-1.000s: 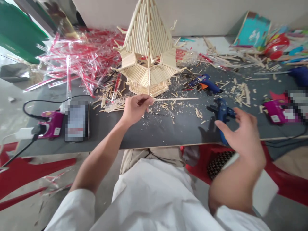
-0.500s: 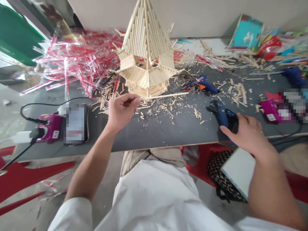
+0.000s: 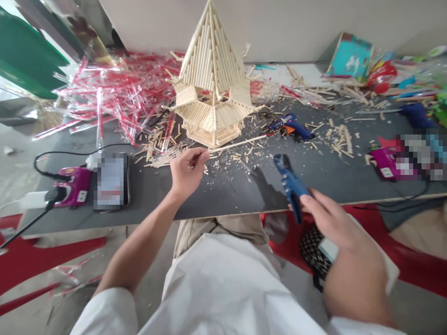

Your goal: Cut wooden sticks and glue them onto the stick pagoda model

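Change: blue tool (image 3: 289,182), flat on the table (image 3: 226,190) a second ago, now lifted clear and carried left, casting a shadow.
Meaning: pickup judged complete; tool and stick both in hand.
Right hand (image 3: 335,223): fingers wrapped shut round the tool's handle.
Left hand (image 3: 186,170): thumb and fingertips pinched on the near end of the stick (image 3: 240,143), much as before.
Stick position: just in front of the base of the stick tower (image 3: 213,93), above the chip litter.
Stick axis: left to right, free end pointing right and slightly away.
Tool axis: near to far, nose pointing away and left, toward the stick.
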`<action>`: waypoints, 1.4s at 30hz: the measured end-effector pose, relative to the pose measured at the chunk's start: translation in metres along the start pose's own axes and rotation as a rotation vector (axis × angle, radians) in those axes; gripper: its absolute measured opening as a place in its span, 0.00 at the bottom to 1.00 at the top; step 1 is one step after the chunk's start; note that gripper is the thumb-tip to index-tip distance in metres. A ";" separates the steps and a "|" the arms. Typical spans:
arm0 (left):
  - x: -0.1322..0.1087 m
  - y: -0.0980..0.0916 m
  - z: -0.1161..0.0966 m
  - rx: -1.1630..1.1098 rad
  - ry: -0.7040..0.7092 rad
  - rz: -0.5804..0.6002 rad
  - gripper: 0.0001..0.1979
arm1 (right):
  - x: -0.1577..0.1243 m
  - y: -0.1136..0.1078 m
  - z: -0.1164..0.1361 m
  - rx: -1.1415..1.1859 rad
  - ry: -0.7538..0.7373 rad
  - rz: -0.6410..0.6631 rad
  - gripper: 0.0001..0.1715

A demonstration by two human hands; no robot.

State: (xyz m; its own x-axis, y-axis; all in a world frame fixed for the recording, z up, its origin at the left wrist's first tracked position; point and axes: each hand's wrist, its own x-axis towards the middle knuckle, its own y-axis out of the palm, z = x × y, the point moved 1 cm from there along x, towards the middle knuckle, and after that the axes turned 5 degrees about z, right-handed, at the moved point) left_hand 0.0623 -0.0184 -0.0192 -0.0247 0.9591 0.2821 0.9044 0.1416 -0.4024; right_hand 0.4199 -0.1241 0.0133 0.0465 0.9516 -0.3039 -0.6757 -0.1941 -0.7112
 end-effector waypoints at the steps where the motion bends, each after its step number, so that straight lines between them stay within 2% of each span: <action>1: -0.001 0.001 0.001 0.010 0.007 -0.015 0.10 | -0.003 0.012 0.013 0.084 -0.015 0.106 0.21; 3: -0.003 0.003 0.002 0.051 0.037 -0.059 0.11 | -0.005 0.032 0.039 0.125 -0.078 0.210 0.21; 6: -0.005 0.003 0.001 0.147 0.120 -0.129 0.10 | 0.000 0.052 0.072 0.148 -0.201 0.281 0.18; 11: -0.007 0.003 -0.002 0.229 0.204 -0.179 0.10 | 0.011 0.070 0.099 0.187 -0.246 0.331 0.18; 16: -0.007 0.006 -0.001 0.167 0.188 -0.165 0.09 | 0.013 0.078 0.112 0.255 -0.263 0.340 0.17; 25: -0.010 0.012 0.003 0.218 0.340 -0.166 0.05 | 0.020 0.083 0.131 0.239 -0.264 0.332 0.21; 30: -0.010 0.012 0.005 0.262 0.374 -0.143 0.06 | 0.023 0.095 0.136 0.241 -0.289 0.266 0.22; 36: -0.010 0.010 0.009 0.299 0.371 -0.119 0.06 | 0.030 0.113 0.136 0.127 -0.266 0.172 0.28; 42: -0.007 0.009 0.011 0.340 0.366 -0.113 0.07 | 0.036 0.117 0.138 -0.082 -0.246 0.151 0.30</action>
State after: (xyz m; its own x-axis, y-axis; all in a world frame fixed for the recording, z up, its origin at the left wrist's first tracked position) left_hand 0.0658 -0.0210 -0.0347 0.0921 0.7929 0.6023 0.7138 0.3691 -0.5951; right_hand 0.2411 -0.0796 0.0068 -0.2364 0.9377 -0.2548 -0.5993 -0.3471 -0.7213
